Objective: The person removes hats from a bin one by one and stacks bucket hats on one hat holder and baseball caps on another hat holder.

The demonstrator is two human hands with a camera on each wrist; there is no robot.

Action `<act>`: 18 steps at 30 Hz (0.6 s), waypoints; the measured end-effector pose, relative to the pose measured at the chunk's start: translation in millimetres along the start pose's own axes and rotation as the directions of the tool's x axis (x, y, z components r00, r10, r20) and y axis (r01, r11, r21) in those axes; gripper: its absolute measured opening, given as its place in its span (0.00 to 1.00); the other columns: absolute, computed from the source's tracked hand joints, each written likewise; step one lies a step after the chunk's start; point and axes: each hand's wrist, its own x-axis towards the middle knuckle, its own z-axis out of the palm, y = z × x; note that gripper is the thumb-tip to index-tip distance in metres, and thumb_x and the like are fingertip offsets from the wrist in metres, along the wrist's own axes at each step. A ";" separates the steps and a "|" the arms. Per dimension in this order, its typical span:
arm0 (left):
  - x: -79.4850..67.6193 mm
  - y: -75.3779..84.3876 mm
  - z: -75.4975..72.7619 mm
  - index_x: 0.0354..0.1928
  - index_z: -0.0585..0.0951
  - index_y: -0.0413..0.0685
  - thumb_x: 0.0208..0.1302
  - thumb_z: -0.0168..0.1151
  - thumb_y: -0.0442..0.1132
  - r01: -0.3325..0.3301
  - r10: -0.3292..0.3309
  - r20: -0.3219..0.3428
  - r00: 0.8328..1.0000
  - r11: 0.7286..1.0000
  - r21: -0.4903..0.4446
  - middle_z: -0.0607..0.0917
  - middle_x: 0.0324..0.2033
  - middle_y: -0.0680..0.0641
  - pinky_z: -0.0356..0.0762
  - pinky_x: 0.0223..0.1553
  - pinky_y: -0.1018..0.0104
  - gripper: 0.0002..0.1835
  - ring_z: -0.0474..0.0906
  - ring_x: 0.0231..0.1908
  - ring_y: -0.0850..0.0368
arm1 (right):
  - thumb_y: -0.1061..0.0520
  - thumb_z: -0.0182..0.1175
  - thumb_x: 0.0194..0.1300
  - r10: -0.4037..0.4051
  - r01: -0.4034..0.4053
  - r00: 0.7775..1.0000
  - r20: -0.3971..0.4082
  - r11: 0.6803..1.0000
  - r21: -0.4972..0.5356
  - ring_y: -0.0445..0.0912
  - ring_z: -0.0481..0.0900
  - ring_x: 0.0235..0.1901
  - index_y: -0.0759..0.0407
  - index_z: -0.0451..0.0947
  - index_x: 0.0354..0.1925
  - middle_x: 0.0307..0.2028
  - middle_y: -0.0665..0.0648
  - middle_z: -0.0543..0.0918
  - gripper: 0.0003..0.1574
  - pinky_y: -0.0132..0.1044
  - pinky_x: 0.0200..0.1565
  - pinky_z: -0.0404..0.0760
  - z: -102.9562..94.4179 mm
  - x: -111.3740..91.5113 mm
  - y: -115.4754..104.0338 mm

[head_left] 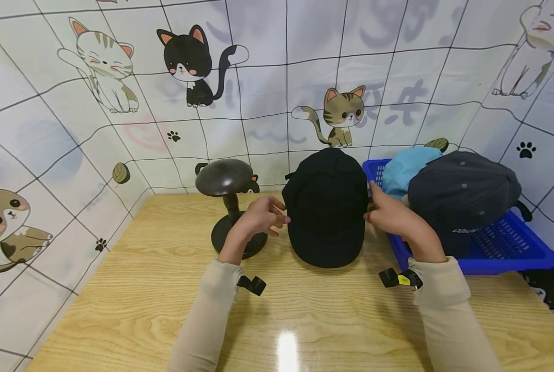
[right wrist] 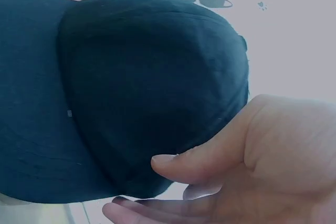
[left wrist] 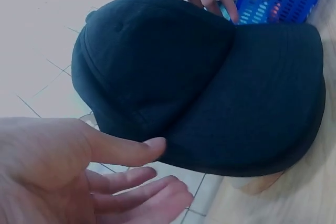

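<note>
A black cap (head_left: 327,212) stands crown up at the middle of the table, its brim facing the front edge; whatever bears it is hidden beneath. To its left is my left hand (head_left: 264,214), thumb and fingers spread apart beside the cap's side. In the left wrist view that thumb (left wrist: 142,150) overlaps the lower edge by the brim. On the other side, my right hand (head_left: 388,209) has its fingertips right at the cap's edge. The right wrist view shows the right thumb (right wrist: 178,167) over the crown's side and loosely extended fingers (right wrist: 157,208) below it.
Left of the cap stands a dark hat stand (head_left: 225,178) with a domed top and round base. A blue plastic basket (head_left: 514,240) at the right holds a dark grey cap (head_left: 463,186) and a light blue cap (head_left: 407,168). A cat-print wall covering (head_left: 267,98) rises behind the wooden table (head_left: 133,289).
</note>
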 end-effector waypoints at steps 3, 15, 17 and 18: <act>-4.4 2.1 -3.1 0.48 0.83 0.40 0.67 0.70 0.38 -0.018 0.018 0.002 1.000 0.992 0.126 0.88 0.41 0.43 0.89 0.38 0.58 0.12 0.87 0.39 0.46 | 0.66 0.51 0.71 0.002 -0.002 1.000 -0.009 1.000 0.014 0.72 0.67 0.64 0.71 0.19 0.78 0.75 0.82 0.53 0.59 0.63 0.58 0.75 -6.9 -5.3 -1.5; -28.7 29.4 -1.2 0.36 0.87 0.40 0.71 0.67 0.47 -0.252 0.144 0.312 0.939 0.906 0.339 0.88 0.31 0.43 0.86 0.39 0.59 0.15 0.83 0.30 0.53 | 0.51 0.51 0.81 -0.006 0.036 0.963 -0.269 0.994 0.106 0.49 0.84 0.56 0.57 0.28 0.83 0.75 0.78 0.57 0.52 0.41 0.55 0.85 -45.4 -38.0 3.3; -32.6 34.2 3.0 0.37 0.87 0.40 0.72 0.66 0.49 -0.280 0.157 0.343 0.926 0.896 0.346 0.89 0.33 0.42 0.87 0.42 0.57 0.16 0.83 0.30 0.55 | 0.52 0.51 0.81 -0.038 0.075 0.939 -0.342 0.993 0.096 0.32 0.84 0.45 0.57 0.34 0.84 0.74 0.78 0.61 0.48 0.26 0.46 0.83 -49.7 -43.0 6.5; -34.5 36.7 5.8 0.37 0.87 0.41 0.73 0.65 0.49 -0.293 0.164 0.359 0.919 0.894 0.339 0.89 0.33 0.42 0.87 0.43 0.55 0.17 0.83 0.30 0.56 | 0.53 0.50 0.81 -0.053 0.094 0.925 -0.377 0.991 0.091 0.25 0.81 0.41 0.57 0.38 0.84 0.73 0.77 0.62 0.46 0.21 0.43 0.80 -51.5 -45.3 8.1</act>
